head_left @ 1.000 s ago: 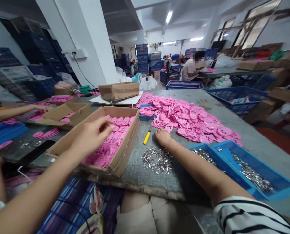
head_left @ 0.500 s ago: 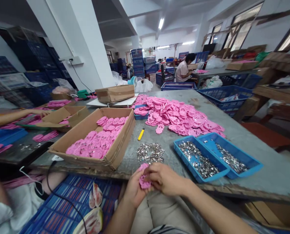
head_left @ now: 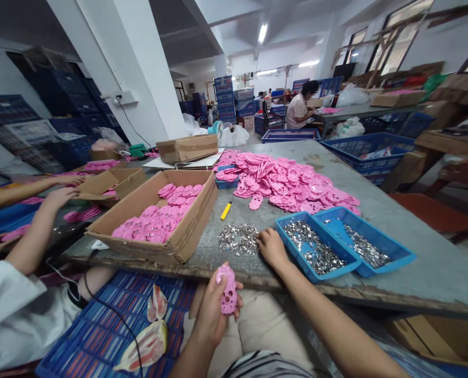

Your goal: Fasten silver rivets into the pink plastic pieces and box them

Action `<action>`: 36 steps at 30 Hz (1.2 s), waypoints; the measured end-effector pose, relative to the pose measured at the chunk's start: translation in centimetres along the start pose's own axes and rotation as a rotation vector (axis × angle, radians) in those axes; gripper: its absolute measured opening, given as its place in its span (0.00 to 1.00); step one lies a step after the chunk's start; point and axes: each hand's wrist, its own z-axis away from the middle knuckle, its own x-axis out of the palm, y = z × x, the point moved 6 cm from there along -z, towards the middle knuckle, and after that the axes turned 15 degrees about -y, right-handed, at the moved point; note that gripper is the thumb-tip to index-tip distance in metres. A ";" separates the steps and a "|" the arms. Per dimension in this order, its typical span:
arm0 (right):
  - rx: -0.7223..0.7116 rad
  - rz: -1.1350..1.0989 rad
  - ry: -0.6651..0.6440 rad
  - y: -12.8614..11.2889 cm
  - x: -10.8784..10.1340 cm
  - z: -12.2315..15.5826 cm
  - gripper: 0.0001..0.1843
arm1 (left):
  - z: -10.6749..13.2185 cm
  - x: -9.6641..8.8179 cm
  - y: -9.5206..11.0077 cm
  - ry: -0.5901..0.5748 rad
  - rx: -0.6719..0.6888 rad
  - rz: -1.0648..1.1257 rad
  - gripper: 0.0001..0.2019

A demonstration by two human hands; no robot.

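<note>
My left hand (head_left: 214, 304) is closed around a pink plastic piece (head_left: 228, 291) with several round holes, held in front of the table edge above my lap. On the table, my right hand (head_left: 272, 248) reaches to the right side of a loose pile of small shiny metal parts (head_left: 237, 239). Its fingers are bent together with the tips at the pile; whatever is between them is too small to make out. Right beside that hand stands a blue tray (head_left: 316, 275) of similar metal parts, with a second blue tray (head_left: 409, 257) against it.
A cardboard box (head_left: 187, 247) of pink pieces stands left of the metal pile. Behind lie a yellow-handled tool (head_left: 226, 211) and a big heap of pink pieces (head_left: 293, 184). At the left, a co-worker's arms (head_left: 41, 215) reach toward another cardboard box (head_left: 134, 184).
My right hand has left the pink piece and moved forward and right to the metal pile. My left hand still holds the piece, now in plain view. A co-worker's arm has come up at the left.
</note>
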 end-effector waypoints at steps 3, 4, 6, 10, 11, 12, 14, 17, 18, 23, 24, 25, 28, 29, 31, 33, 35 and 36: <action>0.006 -0.036 0.028 0.7 -0.2 0.2 0.12 | 0.1 0.4 0.3 0.020 0.043 -0.038 0.27; 0.011 -0.042 0.041 1.0 -0.3 0.3 0.12 | 0.1 0.5 0.4 0.018 0.050 -0.046 0.25; 0.016 -0.045 0.061 1.4 -0.2 0.5 0.12 | 0.1 0.7 0.5 0.000 0.053 -0.060 0.23; 0.009 -0.025 0.049 1.9 0.0 1.2 0.10 | 0.3 0.6 0.4 -0.027 0.042 -0.087 0.18; 0.010 -0.018 0.034 2.0 0.0 1.3 0.09 | 0.4 0.6 0.4 -0.032 0.037 -0.092 0.18; 0.010 -0.013 0.016 2.0 -0.1 1.4 0.08 | 0.4 0.6 0.3 -0.036 0.034 -0.096 0.17; 0.004 -0.006 -0.020 1.9 -0.3 1.3 0.07 | 0.4 0.8 0.2 -0.042 0.024 -0.096 0.18; -0.019 -0.006 -0.069 1.9 -1.0 0.7 0.08 | 0.3 1.1 0.2 -0.045 0.000 -0.095 0.18; -0.027 -0.009 -0.085 2.0 -1.3 0.6 0.07 | 0.2 1.2 0.2 -0.050 -0.003 -0.100 0.18; -0.061 -0.017 -0.129 2.5 -2.1 0.2 0.04 | 0.0 1.0 0.1 -0.084 0.007 -0.123 0.16; -0.068 -0.015 -0.123 2.5 -2.0 0.3 0.05 | -0.1 0.9 0.0 -0.082 0.007 -0.126 0.16; -0.074 -0.011 -0.116 2.5 -1.9 0.4 0.06 | -0.1 0.9 -0.1 -0.082 0.005 -0.129 0.16; -0.085 0.001 -0.099 2.2 -1.4 0.7 0.05 | -0.2 1.1 -0.4 -0.096 -0.010 -0.132 0.16; -0.088 0.001 -0.097 2.2 -1.2 0.7 0.04 | -0.2 1.2 -0.5 -0.105 -0.014 -0.131 0.16; -0.099 -0.006 -0.092 2.2 -1.0 0.6 0.05 | -0.2 1.5 -0.5 -0.119 -0.019 -0.133 0.17; -0.117 -0.022 -0.080 2.3 -1.1 0.6 0.05 | -0.1 1.8 -0.3 -0.127 -0.014 -0.138 0.16; -0.140 -0.045 -0.055 2.4 -1.3 0.7 0.07 | 0.0 1.9 -0.1 -0.130 -0.004 -0.146 0.15; -0.151 -0.058 -0.041 2.5 -1.5 0.9 0.07 | 0.1 2.0 0.0 -0.131 0.001 -0.151 0.14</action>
